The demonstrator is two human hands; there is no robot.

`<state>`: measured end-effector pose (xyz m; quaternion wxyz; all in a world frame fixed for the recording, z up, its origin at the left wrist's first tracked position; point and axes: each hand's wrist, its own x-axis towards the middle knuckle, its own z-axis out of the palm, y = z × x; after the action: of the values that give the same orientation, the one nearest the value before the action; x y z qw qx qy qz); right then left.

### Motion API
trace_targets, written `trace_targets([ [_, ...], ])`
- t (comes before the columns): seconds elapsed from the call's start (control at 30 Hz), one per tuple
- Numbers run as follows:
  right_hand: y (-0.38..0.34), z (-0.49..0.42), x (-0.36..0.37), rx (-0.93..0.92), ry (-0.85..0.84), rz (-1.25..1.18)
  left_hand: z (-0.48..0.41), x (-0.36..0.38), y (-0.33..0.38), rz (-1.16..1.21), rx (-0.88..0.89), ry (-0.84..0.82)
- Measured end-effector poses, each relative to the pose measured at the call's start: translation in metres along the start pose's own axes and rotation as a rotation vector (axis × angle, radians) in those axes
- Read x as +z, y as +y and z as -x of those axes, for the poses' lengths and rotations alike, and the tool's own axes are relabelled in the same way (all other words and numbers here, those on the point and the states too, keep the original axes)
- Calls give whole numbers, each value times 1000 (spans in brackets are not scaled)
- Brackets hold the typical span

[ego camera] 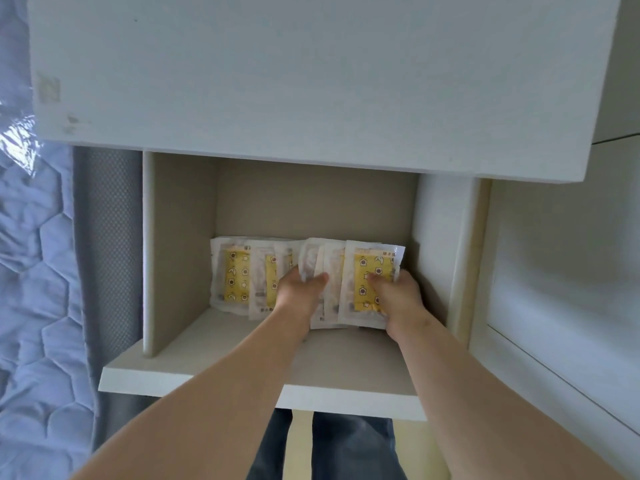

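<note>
Several flat white packets with yellow patterned inserts stand on edge in a row at the back of an open white cabinet niche (180,237). My left hand (300,293) grips the middle packets (327,261), thumb on their front and fingers behind. My right hand (398,299) holds the front right packet (363,271), thumb on its yellow face and fingers round its right edge. More packets (231,271) lean at the left, untouched.
The niche's shelf (242,368) juts out toward me below the hands. A white cabinet top (311,81) overhangs above. A quilted blue mattress (38,271) lies at the left, white panels (561,271) at the right. My jeans-clad legs (346,452) show below the shelf.
</note>
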<state>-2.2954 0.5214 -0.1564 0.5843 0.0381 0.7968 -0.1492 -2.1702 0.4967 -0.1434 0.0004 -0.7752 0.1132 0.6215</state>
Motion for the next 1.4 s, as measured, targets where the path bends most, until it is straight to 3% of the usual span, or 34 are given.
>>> trace_targets([
  [0.1,4,-4,3,-24,40,31,3,6,-3,-45,7,13],
  [0.3,9,-3,-1,-90,96,530,1,17,-8,-154,140,62],
  [0.4,8,-1,0,-104,95,648,-3,20,-9,-266,198,90],
  [0.53,9,5,1,-200,144,789,-3,19,-4,-627,274,115],
  [0.7,0,13,1,-549,114,1037,2,4,4,-1276,538,278],
  [0.8,-12,4,1,-602,47,1138,-5,-7,14,-1227,680,306],
  [0.97,-17,-11,3,-541,-17,1242,-27,-10,19,-1380,656,38],
  [1.27,-5,-8,1,-547,0,1154,-28,-4,-3,-1491,629,33],
  [1.4,-2,3,0,-501,-5,1115,-21,-8,-1,-1430,638,42],
])
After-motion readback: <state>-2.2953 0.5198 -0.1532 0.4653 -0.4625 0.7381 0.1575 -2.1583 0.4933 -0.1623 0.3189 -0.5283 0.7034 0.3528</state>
